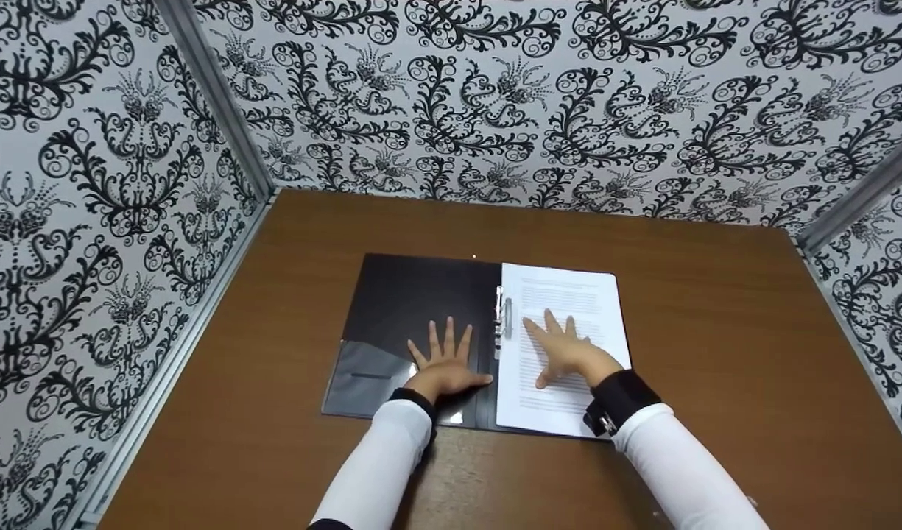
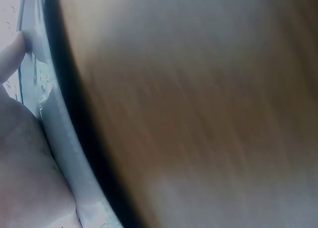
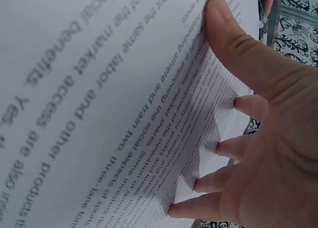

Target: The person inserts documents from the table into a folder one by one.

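Note:
A black clip folder point(image 1: 421, 287) lies opened out on the wooden table. Printed sheets point(image 1: 568, 283) sit on its right side, beside the metal clip point(image 1: 503, 320) along the spine. On the inner left cover, over the edge of the grey pocket point(image 1: 355, 379), my left hand point(image 1: 447, 372) rests with fingers spread and thumb toward the spine. My right hand point(image 1: 565, 355) touches the top sheet with spread fingertips. The right wrist view shows thumb and fingertips on the lines of text. Part of my left palm point(image 2: 30, 163) fills the left wrist view's edge.
Brown tabletop point(image 1: 716, 331) surrounds the folder on all sides. Patterned black-and-white wall panels point(image 1: 495, 110) stand behind and to both sides, joined by metal corner posts point(image 1: 215, 96). Both forearms wear white sleeves and black wrist bands point(image 1: 624, 401).

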The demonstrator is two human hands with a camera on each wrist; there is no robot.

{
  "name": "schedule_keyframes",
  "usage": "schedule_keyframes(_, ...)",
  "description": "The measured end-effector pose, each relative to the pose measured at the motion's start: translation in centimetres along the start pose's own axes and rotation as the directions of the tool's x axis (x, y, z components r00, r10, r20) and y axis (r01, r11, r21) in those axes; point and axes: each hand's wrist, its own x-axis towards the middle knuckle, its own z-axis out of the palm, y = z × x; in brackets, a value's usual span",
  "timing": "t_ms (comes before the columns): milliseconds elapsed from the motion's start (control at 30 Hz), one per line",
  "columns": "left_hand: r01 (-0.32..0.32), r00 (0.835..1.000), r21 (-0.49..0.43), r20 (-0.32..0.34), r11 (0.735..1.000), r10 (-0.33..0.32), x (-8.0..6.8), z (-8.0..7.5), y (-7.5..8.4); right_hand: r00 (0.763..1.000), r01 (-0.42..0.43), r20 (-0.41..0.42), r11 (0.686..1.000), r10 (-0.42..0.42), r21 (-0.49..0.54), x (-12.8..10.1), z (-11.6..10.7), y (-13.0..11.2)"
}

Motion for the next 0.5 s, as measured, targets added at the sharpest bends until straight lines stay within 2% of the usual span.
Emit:
schedule_keyframes(167, -0.014, 1.000, 0.005, 0.001, 1.000, 0.014, -0.18, 0.04, -0.15, 1.000, -0.025, 0.000, 1.000, 0.025, -0.006, -0.13, 0.02, -0.35)
schedule_keyframes(500, 0.000, 1.000, 0.017, 0.021, 1.000, -0.001, -0.07, -0.05, 0.07, 0.995, -0.094, 0.014, 0.996, 0.094, -0.002, -0.32, -0.35, -0.67)
